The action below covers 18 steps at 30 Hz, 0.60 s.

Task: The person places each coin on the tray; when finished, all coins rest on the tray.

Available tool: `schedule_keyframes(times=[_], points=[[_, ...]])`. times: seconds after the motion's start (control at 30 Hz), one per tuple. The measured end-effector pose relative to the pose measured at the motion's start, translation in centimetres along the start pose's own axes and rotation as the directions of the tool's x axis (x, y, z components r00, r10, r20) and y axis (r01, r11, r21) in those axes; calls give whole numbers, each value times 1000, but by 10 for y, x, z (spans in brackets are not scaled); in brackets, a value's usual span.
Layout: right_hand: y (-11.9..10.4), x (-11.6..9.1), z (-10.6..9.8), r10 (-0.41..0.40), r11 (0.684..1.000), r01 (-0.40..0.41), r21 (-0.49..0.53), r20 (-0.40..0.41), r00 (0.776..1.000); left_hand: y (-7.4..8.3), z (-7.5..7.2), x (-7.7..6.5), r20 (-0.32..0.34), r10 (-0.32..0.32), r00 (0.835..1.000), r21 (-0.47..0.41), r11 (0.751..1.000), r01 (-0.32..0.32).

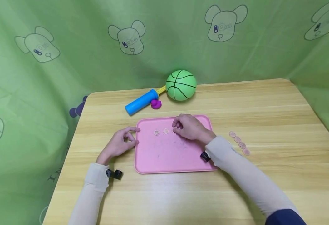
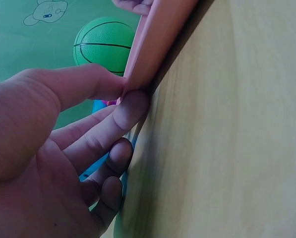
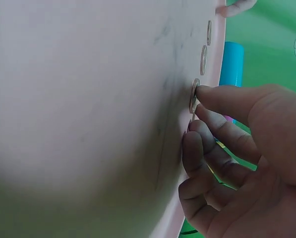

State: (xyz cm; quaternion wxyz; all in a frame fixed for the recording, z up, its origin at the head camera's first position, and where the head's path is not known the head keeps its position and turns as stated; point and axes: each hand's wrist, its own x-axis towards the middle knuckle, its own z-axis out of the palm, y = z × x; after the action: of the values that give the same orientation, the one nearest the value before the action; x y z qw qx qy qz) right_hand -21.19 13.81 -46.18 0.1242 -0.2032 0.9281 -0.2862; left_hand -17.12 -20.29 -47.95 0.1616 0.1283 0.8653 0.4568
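A pink tray (image 1: 164, 157) lies on the wooden table. Two coins, one coin (image 1: 157, 132) and another coin (image 1: 165, 131), lie flat in a row in its upper part. My right hand (image 1: 191, 127) reaches over the tray and pinches a third coin (image 3: 193, 95) between thumb and index finger, at the tray surface in line with the others. Its other fingers are curled in. My left hand (image 1: 119, 143) stays at the tray's left edge, thumb and index fingertips touching the rim (image 2: 143, 54) a little apart from each other.
Several coins (image 1: 239, 142) form a slanting row on the table right of the tray. Behind the tray are a blue pump (image 1: 141, 102), a small purple duck (image 1: 156, 104) and a green ball (image 1: 181, 85). A green curtain (image 1: 164, 37) hangs behind the table.
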Motion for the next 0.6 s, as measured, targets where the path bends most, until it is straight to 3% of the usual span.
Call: schedule_keyframes(times=[0.3,0.6], points=[[-6,-18,-15,-1,996,5,84,-42,999,-1,0,0,1,7,1000,-5,1000,-7],[17,-73,-60,53,996,-41,81,-144,988,-1,-1,1,-4,15,1000,12,1000,-15]])
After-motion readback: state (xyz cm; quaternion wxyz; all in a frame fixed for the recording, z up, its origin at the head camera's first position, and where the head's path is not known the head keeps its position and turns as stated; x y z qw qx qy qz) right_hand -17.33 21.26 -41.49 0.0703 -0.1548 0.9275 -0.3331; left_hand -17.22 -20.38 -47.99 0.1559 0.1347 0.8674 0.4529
